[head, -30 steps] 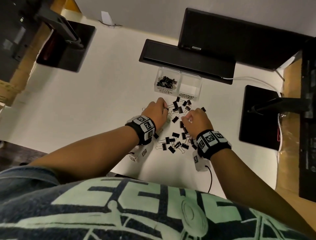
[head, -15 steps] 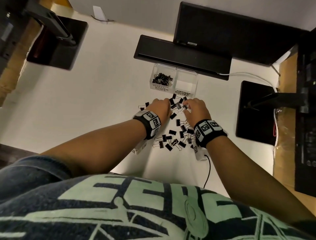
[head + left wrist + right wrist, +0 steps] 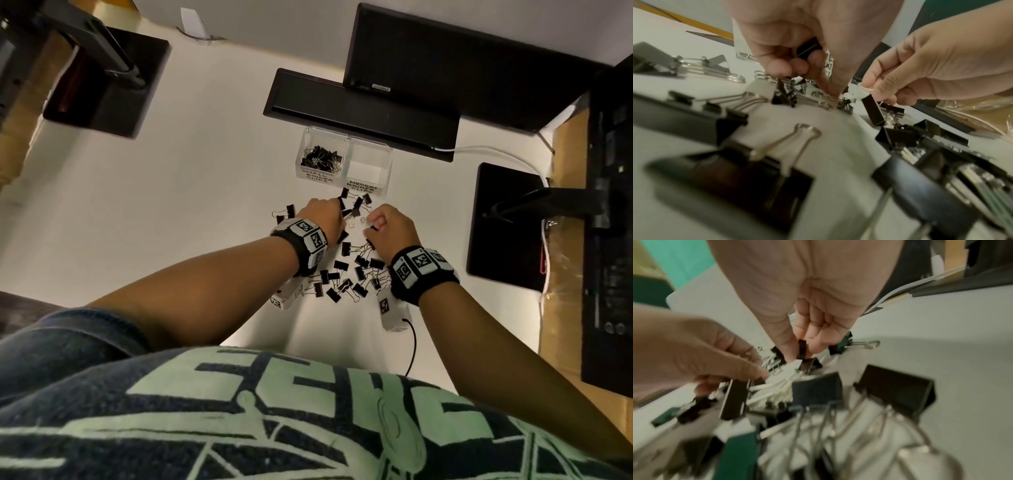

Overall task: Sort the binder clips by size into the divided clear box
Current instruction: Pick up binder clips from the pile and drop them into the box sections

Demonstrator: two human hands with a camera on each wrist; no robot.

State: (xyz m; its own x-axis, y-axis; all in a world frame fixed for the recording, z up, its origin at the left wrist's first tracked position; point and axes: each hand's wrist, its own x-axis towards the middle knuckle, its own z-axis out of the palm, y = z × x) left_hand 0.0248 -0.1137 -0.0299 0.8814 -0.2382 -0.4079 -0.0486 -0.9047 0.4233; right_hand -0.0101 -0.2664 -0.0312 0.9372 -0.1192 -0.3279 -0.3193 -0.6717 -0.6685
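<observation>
A clear divided box stands on the white table. Its left cell holds several small black binder clips; the right cell shows none. A loose pile of black binder clips lies in front of it, between my hands. My left hand keeps a black clip under its curled fingers, and its fingertips press on the wire handle of a clip on the table. My right hand pinches a small black clip between thumb and fingers.
A black bar and a black monitor sit right behind the box. Black stand plates lie at the left and right. A white cable runs at the back right.
Both hands have moved forward from the middle of the pile to the clips nearest the box. The right hand now pinches a clip.
</observation>
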